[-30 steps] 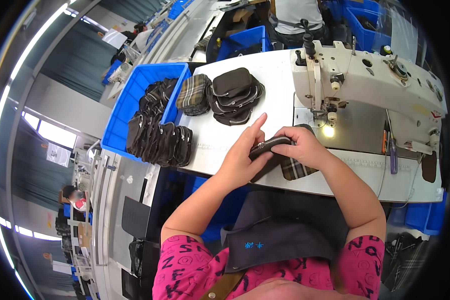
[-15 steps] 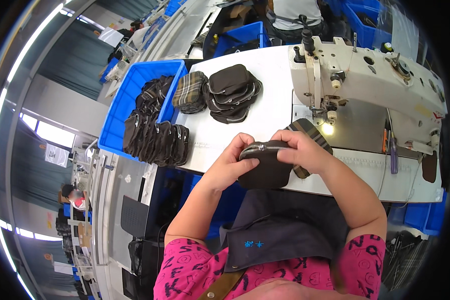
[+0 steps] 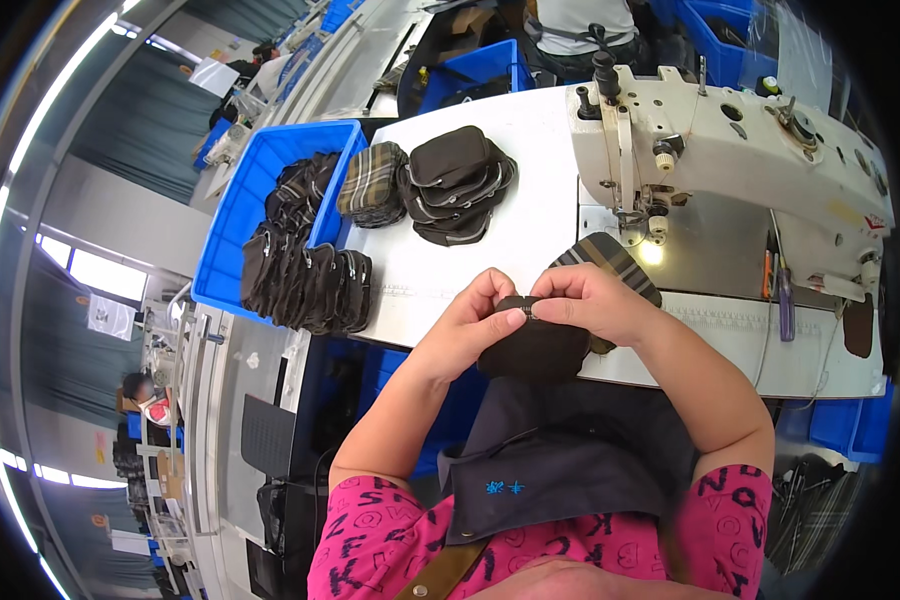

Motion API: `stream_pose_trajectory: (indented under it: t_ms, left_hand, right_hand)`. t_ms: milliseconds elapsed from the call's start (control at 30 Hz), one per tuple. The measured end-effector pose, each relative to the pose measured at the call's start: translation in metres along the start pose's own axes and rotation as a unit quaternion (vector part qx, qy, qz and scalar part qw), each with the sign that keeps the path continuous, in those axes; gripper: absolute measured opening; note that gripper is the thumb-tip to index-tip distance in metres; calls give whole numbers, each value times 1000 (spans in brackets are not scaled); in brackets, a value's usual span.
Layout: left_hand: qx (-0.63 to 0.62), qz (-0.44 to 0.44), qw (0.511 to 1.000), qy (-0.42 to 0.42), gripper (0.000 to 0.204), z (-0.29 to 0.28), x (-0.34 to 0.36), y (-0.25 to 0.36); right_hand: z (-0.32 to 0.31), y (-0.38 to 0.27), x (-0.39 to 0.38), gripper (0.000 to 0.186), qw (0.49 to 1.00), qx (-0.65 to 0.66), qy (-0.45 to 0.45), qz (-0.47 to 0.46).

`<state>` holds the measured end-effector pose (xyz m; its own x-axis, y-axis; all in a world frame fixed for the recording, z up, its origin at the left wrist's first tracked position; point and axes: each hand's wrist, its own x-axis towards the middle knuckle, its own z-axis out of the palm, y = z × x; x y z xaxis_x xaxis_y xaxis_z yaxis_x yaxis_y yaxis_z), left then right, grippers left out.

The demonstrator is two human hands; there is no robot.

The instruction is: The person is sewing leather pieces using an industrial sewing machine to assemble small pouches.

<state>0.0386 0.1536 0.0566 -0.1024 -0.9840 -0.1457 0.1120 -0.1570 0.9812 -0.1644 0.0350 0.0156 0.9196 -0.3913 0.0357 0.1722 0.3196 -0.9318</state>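
A dark brown zippered pouch (image 3: 533, 350) hangs between my two hands at the front edge of the sewing table. My left hand (image 3: 477, 318) pinches its top edge from the left. Close beside it, my right hand (image 3: 592, 302) pinches the same edge, thumb near the other thumb. Only a short bit of the metal zipper shows between the thumbs; fingers cover the rest. Just behind my right hand lies a plaid fabric piece (image 3: 620, 262), partly hidden by that hand. The white sewing machine (image 3: 730, 160) stands beyond it, its lamp lit near the needle.
Left on the white tabletop (image 3: 545, 190) sit a stack of brown pouches (image 3: 457, 185) and a plaid stack (image 3: 372, 185). A blue bin (image 3: 232, 235) holds many more pouches. Right of the machine's needle lies a purple-handled screwdriver (image 3: 786, 310). Another person (image 3: 585, 30) sits behind the table.
My hands have drawn closer together along the pouch's top edge. The zipper, widely visible before, is now mostly covered by my fingers. The view has shifted slightly.
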Motion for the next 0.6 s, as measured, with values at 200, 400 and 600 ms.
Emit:
stream_pose_trajectory:
  t_ms: [200, 400, 600]
  left_hand:
    - [69, -72, 994, -36, 21, -1, 1, 11]
    - [93, 14, 995, 44, 20, -19, -4, 0]
    - [-65, 45, 986, 148, 22, -46, -4, -18]
  right_hand:
    - [1, 4, -1, 16, 999, -2, -32, -9]
    - [-14, 0, 2, 16, 998, -27, -4, 49]
    - [-12, 4, 8, 16, 994, -67, -27, 81]
